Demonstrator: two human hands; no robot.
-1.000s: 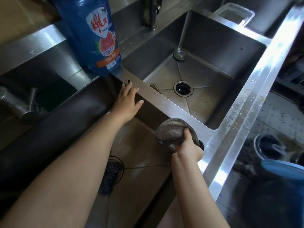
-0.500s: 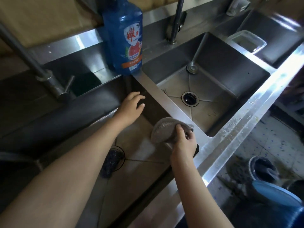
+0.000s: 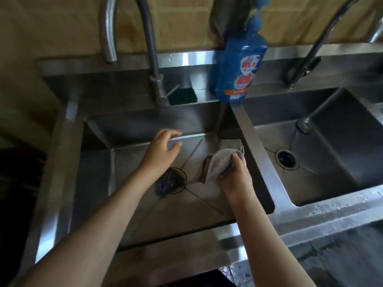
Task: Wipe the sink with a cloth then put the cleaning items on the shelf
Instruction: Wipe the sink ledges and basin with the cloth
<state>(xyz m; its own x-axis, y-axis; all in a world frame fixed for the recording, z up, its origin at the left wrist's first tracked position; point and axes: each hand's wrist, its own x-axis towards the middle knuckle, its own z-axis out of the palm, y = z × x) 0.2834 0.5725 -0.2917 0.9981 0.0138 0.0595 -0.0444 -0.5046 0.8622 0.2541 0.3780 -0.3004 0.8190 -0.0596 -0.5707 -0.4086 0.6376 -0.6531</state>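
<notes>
My right hand [image 3: 235, 179] grips a grey cloth [image 3: 219, 162] and holds it against the right inner wall of the left steel sink basin [image 3: 99, 170]. My left hand [image 3: 160, 151] hovers over the back of the same basin with loosely curved fingers, holding nothing. A dark scouring pad [image 3: 165, 184] lies on the basin's drain. A blue dish-soap bottle [image 3: 240, 67] stands on the ledge behind the divider. A dark green sponge [image 3: 182, 96] lies on the back ledge next to the tap.
A curved tap [image 3: 151, 48] rises behind the left basin. The right basin [image 3: 323, 154] has an open drain [image 3: 287, 159] and its own tap [image 3: 323, 38]. The front rim [image 3: 331, 212] is wet. A tiled wall stands behind.
The view has swung to face the sinks squarely. My right hand has carried the cloth from the divider's top down onto the left basin's inner wall. My left hand has come off the divider.
</notes>
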